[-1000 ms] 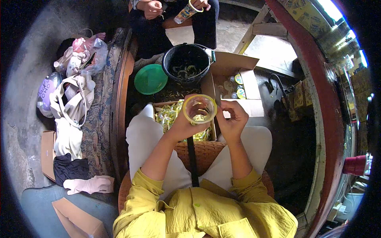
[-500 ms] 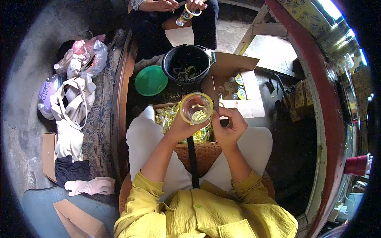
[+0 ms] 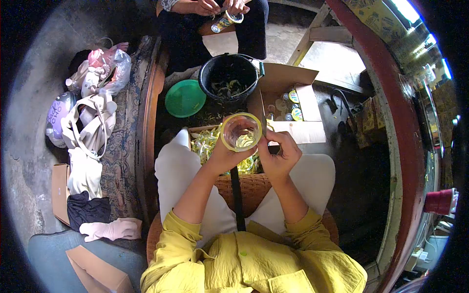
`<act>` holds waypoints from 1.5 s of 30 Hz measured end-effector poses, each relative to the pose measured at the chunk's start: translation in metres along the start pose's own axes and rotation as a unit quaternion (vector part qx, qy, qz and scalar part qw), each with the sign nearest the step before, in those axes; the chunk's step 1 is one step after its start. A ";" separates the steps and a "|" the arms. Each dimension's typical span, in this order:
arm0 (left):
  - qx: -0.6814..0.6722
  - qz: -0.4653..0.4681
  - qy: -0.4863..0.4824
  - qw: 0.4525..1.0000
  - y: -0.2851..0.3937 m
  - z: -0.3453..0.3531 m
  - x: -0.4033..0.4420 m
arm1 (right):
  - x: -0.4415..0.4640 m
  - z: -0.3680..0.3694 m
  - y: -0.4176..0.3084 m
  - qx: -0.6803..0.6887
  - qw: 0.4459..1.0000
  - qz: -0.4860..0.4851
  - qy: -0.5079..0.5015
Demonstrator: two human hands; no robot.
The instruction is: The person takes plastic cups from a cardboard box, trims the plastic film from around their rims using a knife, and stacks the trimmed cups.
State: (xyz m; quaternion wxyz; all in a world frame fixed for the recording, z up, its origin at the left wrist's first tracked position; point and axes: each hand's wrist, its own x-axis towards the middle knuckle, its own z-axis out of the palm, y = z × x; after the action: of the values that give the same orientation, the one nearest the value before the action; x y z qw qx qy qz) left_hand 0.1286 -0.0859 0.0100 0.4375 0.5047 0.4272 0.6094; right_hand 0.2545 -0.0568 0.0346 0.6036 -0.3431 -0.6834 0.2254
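Note:
My left hand [image 3: 225, 157] is wrapped round a clear plastic cup [image 3: 246, 128] with a yellow rim. The cup's open mouth faces me, and pale rings show down inside it. Close against the cup's right side, my right hand [image 3: 279, 155] pinches a knife [image 3: 264, 113], its thin blade pointing up and away from me beside the rim. Most of its handle is hidden in my fingers. Below both hands, between my knees, a box holds a heap of yellow-green plastic strips [image 3: 204, 142].
A black bucket [image 3: 202, 80] with scraps inside stands ahead, beside a green lid [image 3: 185, 98]. Right of it, an open cardboard box [image 3: 293, 77] holds several cups. Opposite me, a person's hands [image 3: 234, 7] hold another cup [image 3: 223, 22]. Bags [image 3: 93, 122] lie at left.
My right hand and the knife have shifted slightly left along the cup's rim. My left hand keeps its grip on the cup. The other person's cup has tilted and moved slightly left.

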 end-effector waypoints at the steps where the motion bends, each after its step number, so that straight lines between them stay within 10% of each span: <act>1: 0.002 -0.002 -0.001 1.000 0.000 -0.001 0.000 | 0.000 0.000 0.000 -0.003 1.000 -0.003 0.002; 45: 0.003 -0.034 -0.113 0.993 0.007 -0.014 -0.003 | 0.011 -0.007 0.006 0.015 0.998 -0.020 -0.065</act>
State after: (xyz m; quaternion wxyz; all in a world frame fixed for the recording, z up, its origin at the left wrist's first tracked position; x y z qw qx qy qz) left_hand 0.1148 -0.0916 0.0142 0.5016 0.5569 0.3941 0.5318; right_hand 0.2623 -0.0449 0.0386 0.5674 -0.3053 -0.7244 0.2450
